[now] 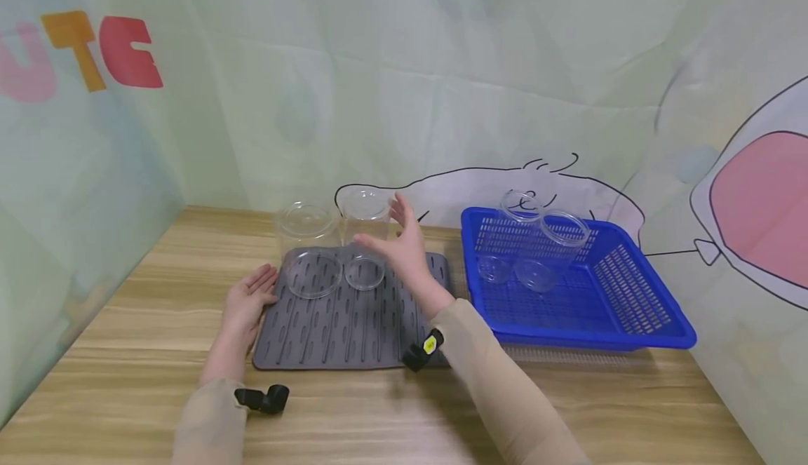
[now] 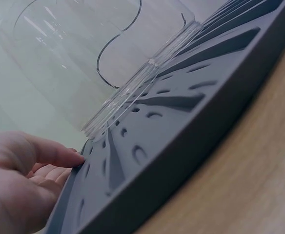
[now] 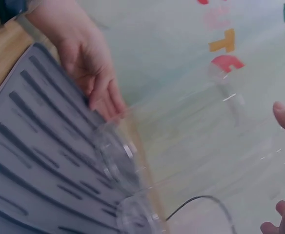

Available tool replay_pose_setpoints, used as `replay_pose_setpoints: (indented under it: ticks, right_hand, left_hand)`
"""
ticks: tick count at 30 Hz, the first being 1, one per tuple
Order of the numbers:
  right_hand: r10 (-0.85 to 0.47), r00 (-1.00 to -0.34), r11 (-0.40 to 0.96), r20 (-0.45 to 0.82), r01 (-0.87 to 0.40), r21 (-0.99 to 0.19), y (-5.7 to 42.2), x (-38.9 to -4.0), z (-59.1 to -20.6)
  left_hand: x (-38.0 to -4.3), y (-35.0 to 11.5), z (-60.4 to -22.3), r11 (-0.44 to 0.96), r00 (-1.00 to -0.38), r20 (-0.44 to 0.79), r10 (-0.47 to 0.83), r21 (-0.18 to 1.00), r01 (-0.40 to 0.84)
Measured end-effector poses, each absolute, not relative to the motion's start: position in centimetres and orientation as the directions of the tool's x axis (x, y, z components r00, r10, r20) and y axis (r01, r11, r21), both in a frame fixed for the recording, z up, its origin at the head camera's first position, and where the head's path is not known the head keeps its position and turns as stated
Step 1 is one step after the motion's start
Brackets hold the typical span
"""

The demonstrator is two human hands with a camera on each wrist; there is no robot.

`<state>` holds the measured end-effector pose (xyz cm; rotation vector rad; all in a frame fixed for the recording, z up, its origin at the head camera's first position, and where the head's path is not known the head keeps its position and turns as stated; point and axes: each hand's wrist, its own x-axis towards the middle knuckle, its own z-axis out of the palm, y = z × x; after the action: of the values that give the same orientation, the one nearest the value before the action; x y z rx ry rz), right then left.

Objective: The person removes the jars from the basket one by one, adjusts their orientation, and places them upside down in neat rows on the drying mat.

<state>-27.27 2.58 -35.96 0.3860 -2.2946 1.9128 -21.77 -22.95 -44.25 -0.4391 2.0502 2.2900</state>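
Two clear plastic jars stand upside down, side by side, on a grey ridged drying mat (image 1: 341, 339). The wider left jar (image 1: 308, 251) has its threaded rim down on the mat, as the left wrist view shows. Beside the narrower right jar (image 1: 365, 233) is my right hand (image 1: 407, 244), thumb and fingers spread apart at its right side. My left hand (image 1: 248, 300) rests at the mat's left edge, thumb at the border and fingers extended. Neither hand grips a jar.
A blue slatted basket (image 1: 631, 297) stands right of the mat. Inside, two more clear jars, one at the back (image 1: 505, 237) and one nearer (image 1: 549, 254), lean with rims upward. A wooden table (image 1: 126, 353) lies beneath, with a printed curtain (image 1: 404, 65) behind.
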Motion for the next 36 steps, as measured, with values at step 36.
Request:
replay_pose_setpoints:
  ticks: [36]
  right_hand:
    - [0.039, -0.965, 0.571, 0.26, -0.192, -0.798, 29.2, -27.0, -29.5]
  left_hand:
    - [-21.8, -23.0, -44.2, -0.101, -0.959, -0.227, -0.167, 0.972, -0.212]
